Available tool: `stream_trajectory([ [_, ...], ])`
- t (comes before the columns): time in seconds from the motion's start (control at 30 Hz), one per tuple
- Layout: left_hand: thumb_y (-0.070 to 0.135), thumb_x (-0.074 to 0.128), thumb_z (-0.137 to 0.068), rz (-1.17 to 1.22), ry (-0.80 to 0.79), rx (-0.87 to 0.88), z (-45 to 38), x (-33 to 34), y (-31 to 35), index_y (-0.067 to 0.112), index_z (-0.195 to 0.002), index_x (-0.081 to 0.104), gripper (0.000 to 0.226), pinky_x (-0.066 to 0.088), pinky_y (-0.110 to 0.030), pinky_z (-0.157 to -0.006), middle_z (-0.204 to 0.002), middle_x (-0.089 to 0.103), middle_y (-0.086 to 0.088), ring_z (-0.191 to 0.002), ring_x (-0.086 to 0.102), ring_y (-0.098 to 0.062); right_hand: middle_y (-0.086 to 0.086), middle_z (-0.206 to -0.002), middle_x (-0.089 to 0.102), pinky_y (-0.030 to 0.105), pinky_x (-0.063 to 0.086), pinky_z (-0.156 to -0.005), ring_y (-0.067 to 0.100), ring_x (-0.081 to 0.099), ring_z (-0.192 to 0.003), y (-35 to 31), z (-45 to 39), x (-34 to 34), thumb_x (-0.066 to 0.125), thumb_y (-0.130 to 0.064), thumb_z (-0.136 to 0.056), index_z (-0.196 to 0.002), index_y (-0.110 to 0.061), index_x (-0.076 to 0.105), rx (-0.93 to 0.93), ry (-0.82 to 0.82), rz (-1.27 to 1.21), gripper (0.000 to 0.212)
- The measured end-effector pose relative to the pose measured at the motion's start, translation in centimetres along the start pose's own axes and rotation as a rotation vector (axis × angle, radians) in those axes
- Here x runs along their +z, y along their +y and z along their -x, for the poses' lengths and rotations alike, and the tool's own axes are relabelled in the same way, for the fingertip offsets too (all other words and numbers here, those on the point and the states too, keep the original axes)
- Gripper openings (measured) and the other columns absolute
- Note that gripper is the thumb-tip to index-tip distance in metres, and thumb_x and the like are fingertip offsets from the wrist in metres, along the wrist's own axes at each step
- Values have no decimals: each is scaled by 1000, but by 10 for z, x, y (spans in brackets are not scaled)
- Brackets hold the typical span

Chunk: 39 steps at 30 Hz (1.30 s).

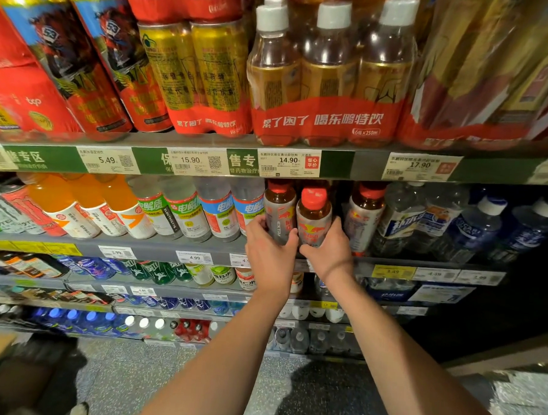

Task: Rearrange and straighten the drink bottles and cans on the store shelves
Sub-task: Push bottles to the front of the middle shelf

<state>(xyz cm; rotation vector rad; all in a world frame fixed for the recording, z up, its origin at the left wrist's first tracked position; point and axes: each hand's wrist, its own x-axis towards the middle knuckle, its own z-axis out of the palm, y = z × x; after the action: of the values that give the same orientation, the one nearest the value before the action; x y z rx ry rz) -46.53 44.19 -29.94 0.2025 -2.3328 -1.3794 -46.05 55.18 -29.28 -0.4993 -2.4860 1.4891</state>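
Note:
On the second shelf [172, 245] stand small red-capped energy drink bottles with silver labels. My left hand [269, 247] wraps around the left one [279, 210], fingers curled on its left side. My right hand [327, 249] holds the front bottle [314, 218], which stands a little forward of its neighbours, thumb on its right side. A third bottle of the same kind [364, 216] stands just right of my right hand, untouched. Both bottles look upright.
Left of my hands stand clear electrolyte bottles [185, 210] and orange drinks [89, 204]; right are water-like bottles [403, 218]. Shrink-wrapped six-packs [330, 75] and tall cans [85, 64] fill the top shelf. More shelves of bottles lie below, then the speckled floor [155, 374].

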Motion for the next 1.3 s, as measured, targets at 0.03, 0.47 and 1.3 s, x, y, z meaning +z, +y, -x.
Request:
stream_trajectory([
  [0.03, 34, 82, -76, -5, 6, -13, 1, 2, 1, 17, -115, 49, 54, 53, -46, -88, -107, 52, 4, -100, 59, -20, 11, -120, 64, 40, 54, -94, 25, 63, -112, 1, 1, -1, 84, -17, -66, -118, -9, 47, -13, 14, -2, 64],
  [0.47, 32, 81, -75, -15, 90, -62, 5, 17, 11, 16, -119, 52, 55, 52, -46, -88, -109, 57, 2, -101, 60, -20, 11, -112, 65, 24, 45, -76, 22, 64, -103, 4, -5, -14, 83, -9, -70, -103, -12, 43, -56, -68, 17, 51],
  [1.3, 31, 85, -74, 133, -13, 24, 13, -6, -6, 26, -125, 50, 63, 52, -38, -98, -117, 53, 8, -114, 57, -10, 6, -103, 59, 22, 49, -79, 28, 62, -92, 40, 42, -47, 75, -8, -83, -112, -5, 55, -158, 383, -87, 35],
])
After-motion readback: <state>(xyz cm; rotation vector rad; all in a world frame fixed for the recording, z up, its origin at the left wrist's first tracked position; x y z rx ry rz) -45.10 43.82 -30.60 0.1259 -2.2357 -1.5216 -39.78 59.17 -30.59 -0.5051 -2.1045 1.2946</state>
